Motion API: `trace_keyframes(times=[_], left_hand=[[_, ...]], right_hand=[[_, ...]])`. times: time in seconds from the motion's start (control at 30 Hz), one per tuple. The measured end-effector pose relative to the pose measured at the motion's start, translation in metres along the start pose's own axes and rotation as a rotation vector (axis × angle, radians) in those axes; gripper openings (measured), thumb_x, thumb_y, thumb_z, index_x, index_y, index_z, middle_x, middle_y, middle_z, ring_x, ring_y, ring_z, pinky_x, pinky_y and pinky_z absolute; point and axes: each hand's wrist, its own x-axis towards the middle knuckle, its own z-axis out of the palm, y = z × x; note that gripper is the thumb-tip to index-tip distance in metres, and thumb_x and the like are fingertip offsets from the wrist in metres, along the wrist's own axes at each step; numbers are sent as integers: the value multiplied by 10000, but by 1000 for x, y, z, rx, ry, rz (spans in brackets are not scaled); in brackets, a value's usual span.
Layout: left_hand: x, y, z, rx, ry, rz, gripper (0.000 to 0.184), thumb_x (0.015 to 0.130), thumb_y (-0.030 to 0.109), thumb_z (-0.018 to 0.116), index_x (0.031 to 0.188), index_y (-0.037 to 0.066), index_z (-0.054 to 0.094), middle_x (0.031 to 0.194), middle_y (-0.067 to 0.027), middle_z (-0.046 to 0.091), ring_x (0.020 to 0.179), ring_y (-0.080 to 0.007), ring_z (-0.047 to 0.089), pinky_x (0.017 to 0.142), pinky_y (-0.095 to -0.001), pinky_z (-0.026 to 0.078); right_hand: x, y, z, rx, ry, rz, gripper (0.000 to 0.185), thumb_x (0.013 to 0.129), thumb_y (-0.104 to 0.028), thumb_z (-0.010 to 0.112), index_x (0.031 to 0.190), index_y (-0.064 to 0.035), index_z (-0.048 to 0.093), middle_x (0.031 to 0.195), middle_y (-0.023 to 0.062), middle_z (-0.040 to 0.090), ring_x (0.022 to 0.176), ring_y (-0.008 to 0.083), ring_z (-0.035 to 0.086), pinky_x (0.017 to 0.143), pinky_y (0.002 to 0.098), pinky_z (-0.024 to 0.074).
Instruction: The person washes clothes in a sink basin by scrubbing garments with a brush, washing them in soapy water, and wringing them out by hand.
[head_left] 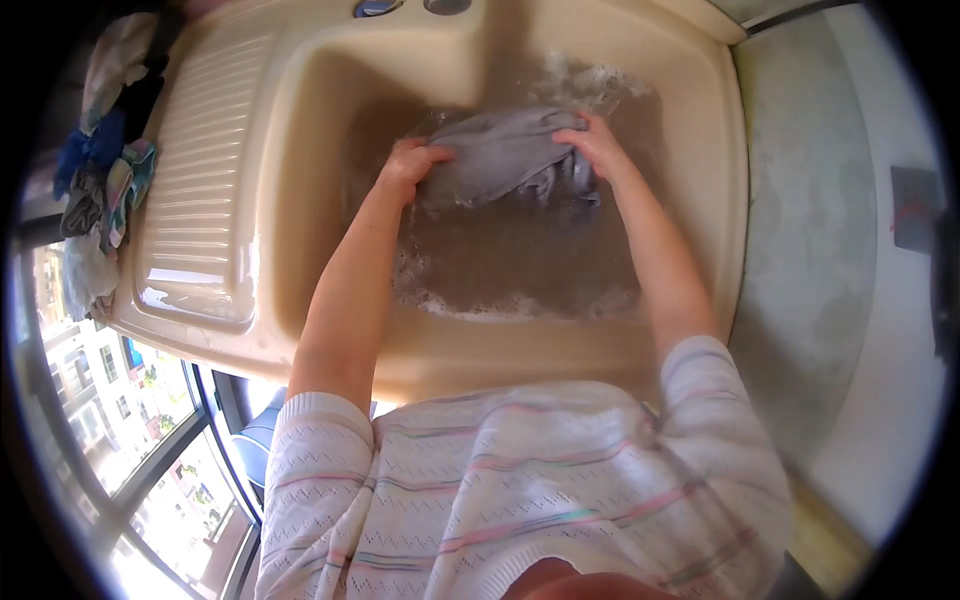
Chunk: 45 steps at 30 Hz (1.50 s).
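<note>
A wet grey cloth (500, 150) is stretched between my two hands, low over murky brown water (520, 255) in a beige sink (290, 200). At its left end, my left hand (410, 165) is closed on the fabric with the thumb on top. My right hand (597, 146) grips the upper right part, thumb and fingers pressed round it. Folds of the cloth hang down beside my right hand into the water. The undersides of the fingers are partly hidden.
Left of the basin is a ribbed drainboard (200, 170), with a heap of mixed clothes (90, 150) along its outer edge. White suds (590, 80) float at the back. Two round metal fittings show at the top edge. A window is at lower left, a wall on the right.
</note>
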Motion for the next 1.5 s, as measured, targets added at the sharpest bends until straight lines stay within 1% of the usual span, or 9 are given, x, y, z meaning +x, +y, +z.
trace_keyframes(times=[0.23, 0.33, 0.43, 0.7, 0.97, 1.07, 1.2, 1.37, 1.5], left_hand=[[-3, 8, 44, -819, -207, -150, 905, 756, 677, 498, 1304, -35, 390, 1331, -156, 431, 1247, -270, 375, 1049, -436, 255], [-1, -30, 31, -494, -27, 540, 654, 817, 562, 494, 1158, 4, 514, 1181, -146, 532, 1101, -237, 489, 968, -384, 356], [2, -19, 51, -1011, -49, 232, 320, 889, 353, 503, 959, 54, 592, 1000, -112, 600, 937, -219, 560, 847, -375, 456], [21, 8, 13, -68, 542, 310, 566, 680, 398, 736, 986, -57, 595, 971, -170, 618, 889, -241, 589, 752, -365, 459], [25, -18, 0, -33, 223, 104, 451, 704, 245, 695, 1052, -22, 588, 1022, -144, 613, 940, -238, 579, 799, -364, 456], [16, -6, -15, -391, 162, 16, 433, 756, 325, 673, 1051, 16, 603, 1036, -126, 614, 957, -245, 578, 829, -377, 454], [7, 3, 21, -744, -158, 0, 513, 776, 495, 632, 1027, 49, 615, 1024, -120, 614, 940, -240, 580, 846, -389, 459], [20, -29, 23, -131, 64, 523, 408, 864, 451, 510, 1023, 87, 605, 1085, -77, 584, 1016, -193, 543, 924, -315, 415], [7, -3, 50, -1073, -263, 199, 409, 905, 406, 440, 1060, 45, 553, 1017, -121, 600, 958, -241, 572, 848, -384, 469]], right_hand=[[-58, -28, 126, -533, -57, -570, 287, 736, -222, 702, 946, -55, 599, 724, 97, 621, 637, 198, 615, 595, 330, 476], [-95, -48, 166, -597, -57, -652, 366, 751, -401, 667, 764, -64, 528, 688, 147, 605, 646, 368, 585, 575, 408, 474], [-43, -32, 160, -714, 333, -655, 404, 780, -449, 621, 810, -50, 564, 724, 166, 621, 678, 378, 596, 595, 428, 476], [39, 20, 2, -507, 208, -112, 840, 690, -572, 681, 1121, 128, 505, 980, 269, 605, 940, 258, 618, 751, 348, 493], [-4, 18, 16, -635, -132, -27, 634, 711, -235, 721, 1176, 112, 465, 1087, 205, 593, 1043, 293, 568, 833, 361, 466], [1, -3, -12, 122, -65, 206, 535, 721, -89, 656, 1201, 70, 480, 1017, 154, 621, 924, 226, 611, 739, 317, 495], [8, -2, 73, -22, -104, -190, 458, 663, 52, 522, 1104, -48, 592, 898, 56, 627, 737, 106, 571, 636, 250, 481], [-88, -37, 181, -612, -77, -876, 267, 708, -199, 674, 961, -132, 620, 893, 121, 585, 831, 310, 600, 742, 370, 505], [-31, -45, 157, -733, 194, -604, 320, 731, -298, 673, 974, -97, 618, 885, 135, 613, 886, 338, 590, 793, 367, 488]])
